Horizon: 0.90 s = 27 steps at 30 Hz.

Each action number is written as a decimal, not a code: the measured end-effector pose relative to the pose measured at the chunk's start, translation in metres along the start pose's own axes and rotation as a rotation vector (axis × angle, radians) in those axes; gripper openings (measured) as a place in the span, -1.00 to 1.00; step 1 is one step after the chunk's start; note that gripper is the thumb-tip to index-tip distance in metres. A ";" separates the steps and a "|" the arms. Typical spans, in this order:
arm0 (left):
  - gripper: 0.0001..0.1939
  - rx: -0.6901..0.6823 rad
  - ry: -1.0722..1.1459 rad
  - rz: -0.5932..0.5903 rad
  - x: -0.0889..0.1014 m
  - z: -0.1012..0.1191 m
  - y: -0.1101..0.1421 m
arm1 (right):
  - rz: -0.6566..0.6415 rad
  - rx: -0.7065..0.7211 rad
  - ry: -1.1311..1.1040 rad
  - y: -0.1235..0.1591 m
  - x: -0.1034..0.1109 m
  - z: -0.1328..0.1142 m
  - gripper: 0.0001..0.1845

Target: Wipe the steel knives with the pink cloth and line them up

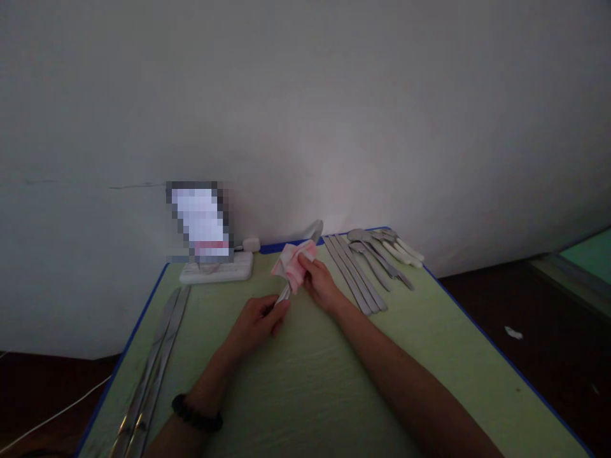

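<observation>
My left hand [260,321] pinches the handle end of a table knife [312,233] that slants up toward the wall. My right hand [321,283] is closed on a pink-and-white cloth [292,264] wrapped around the knife's middle. Both hands hover over the green table [305,381]. A dark bead bracelet [195,413] circles my left wrist.
Several knives [356,277] lie in a row right of my hands, with spoons [377,251] beyond them, some white-handled. Two more knives [157,362] lie along the left edge. A blurred screen on a white stand [217,270] sits by the wall. The floor around is dark.
</observation>
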<state>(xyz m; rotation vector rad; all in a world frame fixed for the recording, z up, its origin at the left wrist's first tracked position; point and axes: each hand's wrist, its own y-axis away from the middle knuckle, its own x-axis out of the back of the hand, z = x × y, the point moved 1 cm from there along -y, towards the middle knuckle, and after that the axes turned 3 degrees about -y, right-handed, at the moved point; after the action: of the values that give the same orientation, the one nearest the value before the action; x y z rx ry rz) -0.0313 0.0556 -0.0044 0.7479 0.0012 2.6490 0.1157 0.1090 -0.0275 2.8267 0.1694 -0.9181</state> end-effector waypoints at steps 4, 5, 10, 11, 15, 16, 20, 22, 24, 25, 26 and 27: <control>-0.58 -0.016 0.076 -0.063 0.001 0.001 0.001 | 0.085 0.042 -0.108 -0.002 0.000 -0.001 -0.70; -0.59 -0.019 0.093 -0.065 0.001 0.001 0.001 | 0.079 0.051 -0.089 -0.002 0.000 -0.001 -0.70; -0.57 0.018 0.051 0.047 -0.002 0.005 -0.001 | -0.006 0.132 0.236 0.004 0.000 -0.003 -0.63; -0.53 0.037 0.024 0.070 -0.003 0.005 -0.001 | -0.026 0.149 0.302 0.005 -0.001 -0.004 -0.62; -0.44 0.102 -0.003 0.076 -0.005 0.003 -0.001 | -0.109 0.162 0.406 0.009 -0.003 -0.008 -0.58; -0.43 0.109 0.013 0.066 -0.005 0.002 -0.001 | -0.129 0.153 0.406 0.009 -0.003 -0.009 -0.58; -0.42 0.130 0.098 0.026 -0.002 -0.002 0.000 | -0.206 0.087 0.358 0.011 0.001 -0.010 -0.57; -0.42 0.127 0.144 0.010 -0.001 -0.003 0.000 | -0.228 0.053 0.320 0.010 0.004 -0.008 -0.59; -0.42 0.110 0.175 -0.003 -0.001 -0.004 -0.001 | -0.219 0.039 0.261 0.009 0.006 -0.005 -0.62; -0.41 0.101 0.187 -0.008 -0.001 -0.004 -0.001 | -0.204 0.037 0.212 0.007 0.007 -0.004 -0.64; -0.41 0.093 0.199 -0.011 -0.001 -0.004 -0.002 | -0.184 0.039 0.150 0.006 0.007 -0.003 -0.65; -0.41 0.084 0.213 -0.015 0.000 -0.005 -0.002 | -0.160 0.042 0.081 0.005 0.007 -0.001 -0.66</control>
<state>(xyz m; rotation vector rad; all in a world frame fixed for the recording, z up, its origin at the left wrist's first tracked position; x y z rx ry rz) -0.0328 0.0575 -0.0091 0.4862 0.1751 2.7149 0.1227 0.1051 -0.0298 2.9248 0.3968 -0.8472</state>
